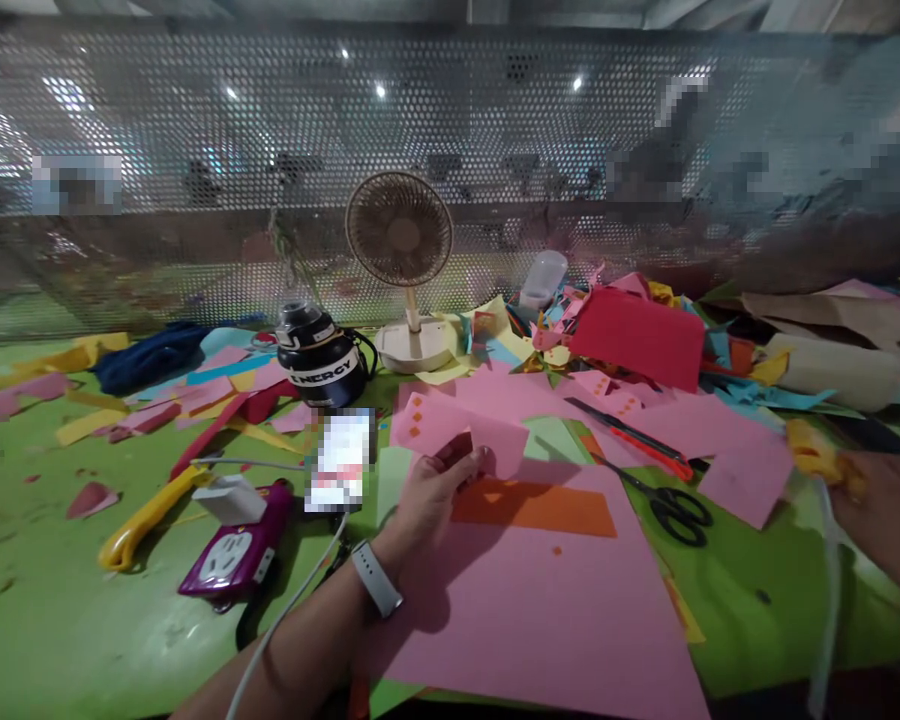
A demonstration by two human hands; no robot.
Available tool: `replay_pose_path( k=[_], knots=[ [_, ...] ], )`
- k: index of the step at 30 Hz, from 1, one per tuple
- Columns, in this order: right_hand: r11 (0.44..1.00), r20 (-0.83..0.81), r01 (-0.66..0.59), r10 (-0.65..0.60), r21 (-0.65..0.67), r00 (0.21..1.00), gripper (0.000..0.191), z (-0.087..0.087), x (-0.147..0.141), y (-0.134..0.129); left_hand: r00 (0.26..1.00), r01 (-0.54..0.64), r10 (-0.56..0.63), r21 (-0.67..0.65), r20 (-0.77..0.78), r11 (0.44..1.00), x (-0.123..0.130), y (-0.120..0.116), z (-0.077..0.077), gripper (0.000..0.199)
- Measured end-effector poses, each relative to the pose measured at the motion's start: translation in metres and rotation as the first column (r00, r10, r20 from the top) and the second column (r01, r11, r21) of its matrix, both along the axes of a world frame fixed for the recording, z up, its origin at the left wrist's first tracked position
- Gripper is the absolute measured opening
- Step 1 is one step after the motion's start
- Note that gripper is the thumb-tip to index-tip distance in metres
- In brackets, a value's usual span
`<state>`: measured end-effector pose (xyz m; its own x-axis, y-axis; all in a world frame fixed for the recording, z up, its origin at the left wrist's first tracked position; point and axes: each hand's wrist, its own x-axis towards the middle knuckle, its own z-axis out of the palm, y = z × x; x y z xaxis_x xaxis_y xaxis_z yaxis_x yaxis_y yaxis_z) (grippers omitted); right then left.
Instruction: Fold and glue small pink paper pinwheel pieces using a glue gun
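Note:
My left hand, with a pale watch strap at the wrist, pinches a small pink paper piece bearing orange diamonds at its left end. It is held above a large pink sheet. On that sheet lie an orange paper strip and a tiny orange diamond. At the right edge, my right hand is closed on a blurred yellow tool, from which a white cord or tube hangs; its kind is unclear. Black scissors and a red-and-black cutter knife lie between the hands.
A purple power strip, a yellow handle, a phone and a black bottle stand or lie left. Behind are a desk fan and heaped paper scraps before a perforated metal screen.

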<state>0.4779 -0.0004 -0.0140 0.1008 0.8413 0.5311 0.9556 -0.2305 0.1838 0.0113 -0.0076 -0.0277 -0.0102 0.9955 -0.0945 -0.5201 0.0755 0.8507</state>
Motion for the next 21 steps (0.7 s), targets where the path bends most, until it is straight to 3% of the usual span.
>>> replay_pose_path(
  k=[6, 8, 11, 13, 17, 21],
  knots=[
    [0.987, -0.117, 0.16, -0.162, -0.03, 0.98, 0.041, 0.024, -0.009, 0.011, 0.999, -0.005, 0.007, -0.041, 0.033, 0.999, 0.001, -0.001, 0.001, 0.029],
    [0.995, -0.094, 0.087, -0.092, -0.058, 0.991, 0.036, 0.031, -0.023, 0.012, 0.999, -0.013, 0.015, -0.057, 0.038, 0.998, 0.001, 0.0, 0.001, 0.03],
    [0.982, -0.069, -0.169, 0.163, -0.085, 0.984, 0.036, 0.041, -0.051, 0.016, 0.999, -0.024, 0.026, -0.067, 0.034, 0.997, 0.001, 0.001, 0.001, 0.031],
    [0.972, -0.083, -0.228, 0.223, -0.063, 0.971, 0.035, 0.047, -0.074, 0.025, 0.998, -0.042, 0.046, -0.078, 0.05, 0.996, 0.001, 0.001, 0.002, 0.033],
    [0.964, -0.323, -0.256, 0.265, 0.068, 0.909, 0.032, 0.059, -0.122, 0.057, 0.996, -0.053, 0.06, -0.096, 0.071, 0.994, 0.0, 0.001, 0.005, 0.033],
    [0.943, -0.538, -0.315, 0.322, 0.107, 0.779, 0.025, 0.068, -0.172, 0.083, 0.994, -0.081, 0.086, -0.071, 0.071, 0.994, -0.001, 0.001, 0.009, 0.03]
  ],
)
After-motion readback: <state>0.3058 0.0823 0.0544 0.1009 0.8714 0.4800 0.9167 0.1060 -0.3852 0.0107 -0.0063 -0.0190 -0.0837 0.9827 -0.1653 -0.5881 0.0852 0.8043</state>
